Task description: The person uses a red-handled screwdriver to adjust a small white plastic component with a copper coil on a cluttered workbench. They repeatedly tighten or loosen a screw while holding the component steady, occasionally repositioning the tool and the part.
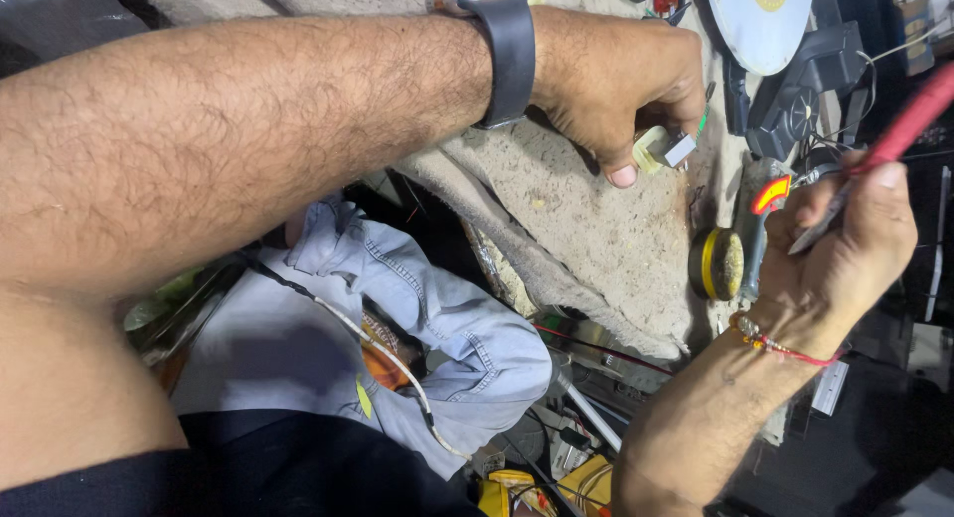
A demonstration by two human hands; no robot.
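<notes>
My left hand (616,80), with a dark watch (507,50) on its wrist, rests on a dusty cloth-covered bench (596,239). Its thumb and fingers pinch a small pale yellow and white component (664,149) with a green wire. At the right, my right hand (845,249), a red thread band on its wrist, grips a red-handled tool (909,124) whose metal end lies across the fingers. A grey tool with a glowing orange-red switch (770,194) lies just left of that hand; whether the hand touches it I cannot tell.
A round yellow and black tin (715,263) sits on the bench beside the grey tool. A white disc (760,20) and a black device (795,104) lie at the top right. Below the bench are jeans-covered legs (397,328), cables and yellow parts (586,482).
</notes>
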